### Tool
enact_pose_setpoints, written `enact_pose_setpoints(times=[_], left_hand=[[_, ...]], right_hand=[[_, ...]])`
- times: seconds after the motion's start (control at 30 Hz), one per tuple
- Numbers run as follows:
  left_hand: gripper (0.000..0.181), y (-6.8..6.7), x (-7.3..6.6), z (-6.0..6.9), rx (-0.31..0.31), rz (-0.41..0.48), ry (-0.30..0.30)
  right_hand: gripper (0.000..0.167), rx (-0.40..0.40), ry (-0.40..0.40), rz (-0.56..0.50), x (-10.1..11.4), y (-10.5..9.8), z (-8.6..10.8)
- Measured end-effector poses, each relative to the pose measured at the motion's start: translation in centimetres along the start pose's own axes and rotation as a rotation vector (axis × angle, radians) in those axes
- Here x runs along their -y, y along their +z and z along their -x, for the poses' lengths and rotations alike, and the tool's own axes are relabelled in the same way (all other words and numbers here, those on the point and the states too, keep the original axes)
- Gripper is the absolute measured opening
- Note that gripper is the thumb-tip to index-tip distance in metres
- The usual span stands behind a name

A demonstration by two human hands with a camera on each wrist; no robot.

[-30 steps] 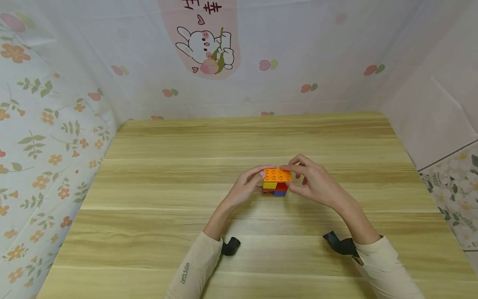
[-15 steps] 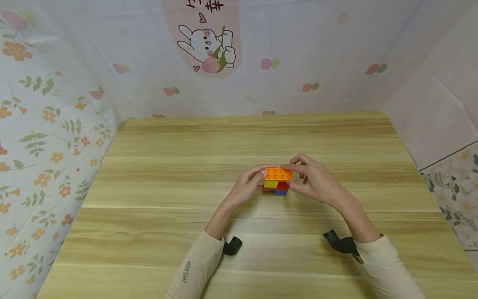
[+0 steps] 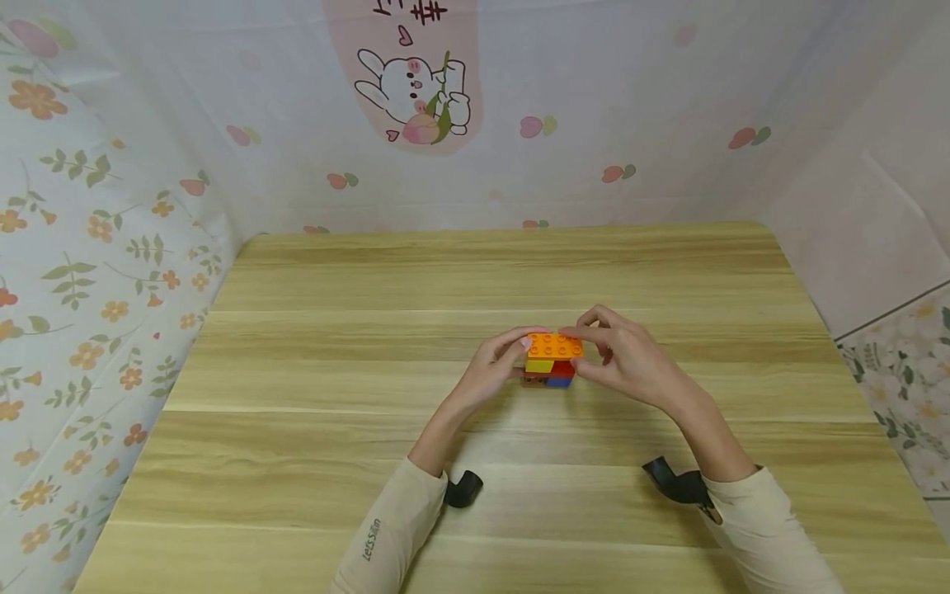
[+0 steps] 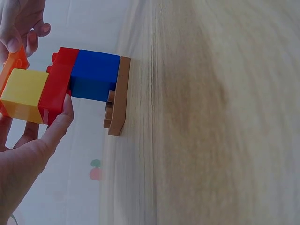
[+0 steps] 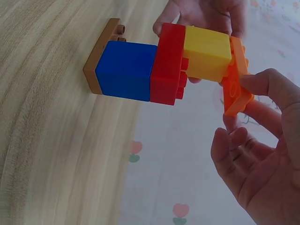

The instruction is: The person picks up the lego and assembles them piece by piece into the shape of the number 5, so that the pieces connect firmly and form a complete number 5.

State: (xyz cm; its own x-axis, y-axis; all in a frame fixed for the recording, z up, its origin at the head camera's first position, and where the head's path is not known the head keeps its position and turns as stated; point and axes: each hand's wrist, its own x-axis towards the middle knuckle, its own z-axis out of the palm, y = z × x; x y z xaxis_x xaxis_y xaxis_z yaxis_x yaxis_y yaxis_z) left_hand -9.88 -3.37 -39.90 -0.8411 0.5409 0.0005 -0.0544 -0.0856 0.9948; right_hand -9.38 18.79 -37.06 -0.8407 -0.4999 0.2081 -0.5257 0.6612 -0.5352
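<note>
A stack of toy building bricks stands upright on the table. At the bottom is a thin brown brick [image 5: 101, 56], then a blue brick [image 5: 125, 70], a thin red brick [image 5: 166, 63], a yellow brick [image 5: 206, 52] and a thin orange brick [image 3: 555, 346] on top. The orange brick overhangs the yellow one toward the right. My left hand [image 3: 486, 371] grips the stack from the left, its fingers around the yellow and red bricks. From the right, my right hand [image 3: 627, 359] pinches the orange brick's overhanging end between thumb and finger.
The wood-grain table [image 3: 334, 346] extends around the stack. A patterned white curtain [image 3: 282, 107] hangs behind and at the left. Black curved pieces stick out near both cuffs, one by the left sleeve [image 3: 389, 528], one by the right sleeve [image 3: 772, 528].
</note>
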Motion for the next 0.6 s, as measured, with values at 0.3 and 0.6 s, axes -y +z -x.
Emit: enact_pose_setpoints(times=[0.3, 0.6], left_hand=[[0.034, 0.04, 0.08, -0.05, -0.003, 0.004, 0.012], [0.035, 0.01, 0.08, -0.03, -0.009, 0.003, 0.009]], right_hand=[[0.034, -0.016, -0.018, -0.011, -0.26, 0.16, 0.09], [0.034, -0.024, -0.016, -0.031, -0.45, 0.34, 0.07]])
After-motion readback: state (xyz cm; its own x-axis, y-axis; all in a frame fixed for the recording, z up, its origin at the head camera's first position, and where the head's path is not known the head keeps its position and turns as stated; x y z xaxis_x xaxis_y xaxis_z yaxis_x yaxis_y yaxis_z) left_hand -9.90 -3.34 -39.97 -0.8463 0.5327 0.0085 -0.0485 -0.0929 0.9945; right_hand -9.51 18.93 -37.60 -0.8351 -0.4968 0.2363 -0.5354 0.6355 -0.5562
